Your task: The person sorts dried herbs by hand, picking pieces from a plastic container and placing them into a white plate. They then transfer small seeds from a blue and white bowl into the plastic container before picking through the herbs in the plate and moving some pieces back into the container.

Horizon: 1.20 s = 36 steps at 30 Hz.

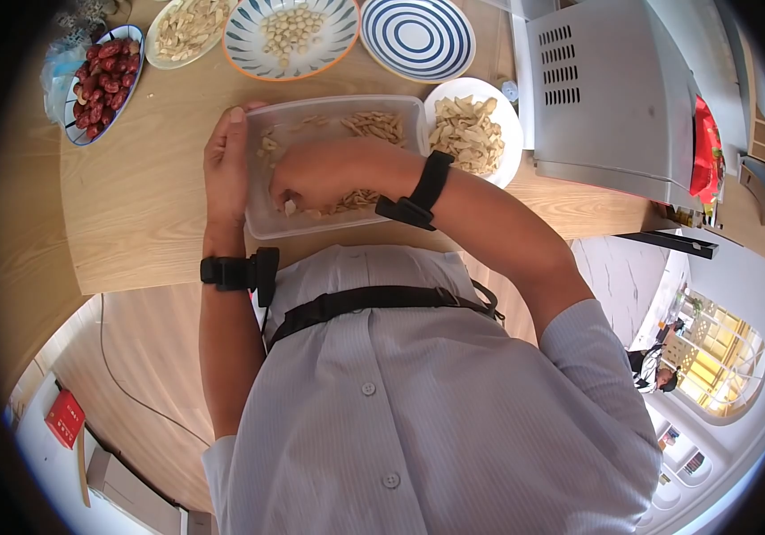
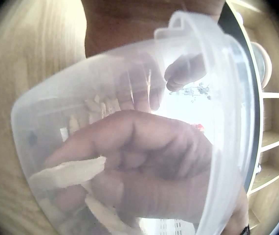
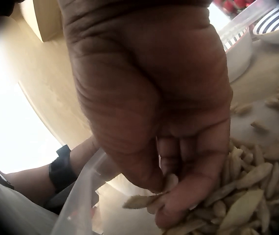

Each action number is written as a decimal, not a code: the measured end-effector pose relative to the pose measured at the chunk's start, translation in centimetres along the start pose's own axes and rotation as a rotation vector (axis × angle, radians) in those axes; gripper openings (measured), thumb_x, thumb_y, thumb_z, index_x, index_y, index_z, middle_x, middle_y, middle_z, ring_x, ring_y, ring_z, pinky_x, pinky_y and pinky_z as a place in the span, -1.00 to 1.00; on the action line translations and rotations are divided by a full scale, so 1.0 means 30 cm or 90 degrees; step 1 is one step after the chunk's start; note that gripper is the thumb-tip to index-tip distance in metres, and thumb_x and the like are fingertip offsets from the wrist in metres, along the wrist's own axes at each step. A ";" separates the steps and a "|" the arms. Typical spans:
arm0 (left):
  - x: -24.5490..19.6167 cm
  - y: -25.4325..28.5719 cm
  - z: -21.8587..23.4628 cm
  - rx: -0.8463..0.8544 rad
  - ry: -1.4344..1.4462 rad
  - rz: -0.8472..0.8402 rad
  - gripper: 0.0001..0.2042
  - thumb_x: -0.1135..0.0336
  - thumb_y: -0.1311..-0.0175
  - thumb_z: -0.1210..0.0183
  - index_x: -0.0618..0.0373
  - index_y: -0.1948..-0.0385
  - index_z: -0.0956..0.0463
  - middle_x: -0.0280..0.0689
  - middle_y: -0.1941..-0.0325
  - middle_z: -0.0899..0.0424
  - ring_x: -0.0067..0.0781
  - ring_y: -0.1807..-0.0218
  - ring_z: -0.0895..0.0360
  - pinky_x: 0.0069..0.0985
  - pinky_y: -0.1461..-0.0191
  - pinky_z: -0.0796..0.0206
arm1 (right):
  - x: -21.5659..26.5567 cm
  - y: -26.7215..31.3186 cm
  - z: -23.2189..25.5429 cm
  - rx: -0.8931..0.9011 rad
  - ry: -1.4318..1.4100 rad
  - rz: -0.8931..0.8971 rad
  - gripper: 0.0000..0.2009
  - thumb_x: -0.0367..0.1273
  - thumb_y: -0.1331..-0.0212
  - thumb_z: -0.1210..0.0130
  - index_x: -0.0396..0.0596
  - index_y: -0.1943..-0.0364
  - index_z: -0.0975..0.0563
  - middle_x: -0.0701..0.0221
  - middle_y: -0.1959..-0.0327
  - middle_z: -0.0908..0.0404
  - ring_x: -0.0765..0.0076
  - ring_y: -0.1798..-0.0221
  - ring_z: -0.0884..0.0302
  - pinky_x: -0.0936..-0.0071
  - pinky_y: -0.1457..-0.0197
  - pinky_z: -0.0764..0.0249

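Pinching pale slices (image 3: 143,201), the right hand (image 1: 311,176) reaches into the clear container (image 1: 265,219) near the middle; the left hand (image 1: 229,165) grips its left end. Beyond, red fruit (image 1: 104,82) sits far left, a ringed plate (image 1: 417,37) far right.

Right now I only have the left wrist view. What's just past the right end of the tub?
Observer: Head view shows a white bowl of pale slices beside the tub, at its right end.
Operator: Copy. Anything on the table across the tub from the person?
Observer: Yes, the head view has a patterned plate with small, round, pale pieces on it, beyond the tub's far side.
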State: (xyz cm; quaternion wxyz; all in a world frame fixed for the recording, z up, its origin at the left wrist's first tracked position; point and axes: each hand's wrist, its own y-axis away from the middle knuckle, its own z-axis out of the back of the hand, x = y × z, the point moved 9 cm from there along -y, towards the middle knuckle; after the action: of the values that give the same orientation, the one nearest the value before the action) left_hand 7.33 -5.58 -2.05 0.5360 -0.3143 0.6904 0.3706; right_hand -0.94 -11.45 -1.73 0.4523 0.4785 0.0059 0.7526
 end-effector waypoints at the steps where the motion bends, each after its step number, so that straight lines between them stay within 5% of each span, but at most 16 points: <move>1: 0.001 -0.001 0.000 -0.001 0.002 0.004 -0.61 0.11 -0.68 0.08 0.24 -0.12 -0.59 -0.29 -0.03 -0.72 -0.49 -0.07 -0.60 -0.46 -0.25 -0.41 | 0.011 0.006 0.009 -0.001 -0.009 -0.007 -0.69 -0.46 -0.11 -0.15 -0.05 0.05 -0.73 0.26 0.20 -0.80 0.08 0.17 -0.76 0.17 0.06 -0.60; 4: 0.005 -0.004 0.000 0.002 0.010 0.000 -0.61 0.11 -0.68 0.08 0.24 -0.12 -0.60 -0.29 -0.03 -0.72 -0.49 -0.07 -0.60 -0.45 -0.25 -0.41 | 0.026 0.039 0.034 0.028 -0.080 -0.062 -0.68 -0.47 -0.13 -0.13 -0.02 0.01 -0.72 0.26 0.20 -0.80 0.09 0.17 -0.76 0.18 0.07 -0.61; 13: -0.015 0.005 -0.005 -0.017 0.014 0.002 -0.60 0.05 -0.67 0.02 0.22 -0.04 -0.65 -0.34 0.04 -0.72 -0.55 -0.02 -0.57 -0.50 -0.19 -0.41 | 0.030 0.043 -0.008 0.031 -0.010 0.002 -0.69 -0.40 -0.12 -0.28 0.09 0.01 -0.71 0.32 0.13 -0.79 0.07 0.01 -0.72 0.08 -0.06 -0.55; 16: -0.011 0.005 -0.004 -0.018 0.020 -0.001 -0.60 0.05 -0.67 0.02 0.22 -0.03 -0.65 -0.34 0.05 -0.72 -0.56 -0.01 -0.57 -0.50 -0.19 -0.41 | 0.072 0.071 0.032 -0.041 0.025 0.020 -0.72 -0.47 -0.10 -0.20 0.06 0.08 -0.73 0.28 0.20 -0.79 0.09 0.12 -0.75 0.16 0.10 -0.60; 22: 0.001 0.000 0.001 -0.008 -0.004 0.010 -0.61 0.11 -0.68 0.08 0.23 -0.11 -0.61 -0.31 -0.02 -0.72 -0.52 -0.07 -0.60 -0.48 -0.25 -0.40 | 0.039 0.079 0.054 -0.121 0.021 0.016 -0.73 -0.51 -0.04 -0.19 0.01 0.15 -0.74 0.25 0.20 -0.79 0.06 0.10 -0.74 0.14 0.06 -0.58; 31: -0.011 0.000 0.002 -0.011 -0.049 0.018 -0.59 0.09 -0.67 0.06 0.25 -0.12 -0.61 -0.29 -0.03 -0.72 -0.50 -0.08 -0.59 -0.48 -0.25 -0.39 | 0.032 0.150 0.141 -0.177 -0.170 0.080 -0.80 -0.53 -0.13 -0.14 -0.08 0.21 -0.73 0.25 0.27 -0.75 0.16 0.23 -0.71 0.25 0.15 -0.55; 36: -0.017 0.000 -0.005 -0.026 -0.014 -0.006 -0.60 0.08 -0.67 0.04 0.26 -0.02 -0.64 -0.34 0.04 -0.71 -0.55 -0.03 -0.55 -0.50 -0.21 -0.37 | -0.015 0.227 0.189 -0.224 -0.259 0.020 -0.78 -0.52 -0.19 -0.12 -0.04 0.14 -0.72 0.32 0.26 -0.73 0.29 0.17 -0.68 0.35 0.08 -0.50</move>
State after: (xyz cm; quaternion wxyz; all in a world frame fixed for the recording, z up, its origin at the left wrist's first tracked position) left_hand 7.36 -5.70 -1.54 0.5387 -0.3241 0.6753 0.3857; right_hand -1.36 -18.20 4.03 0.5086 0.5340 -0.2238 0.6372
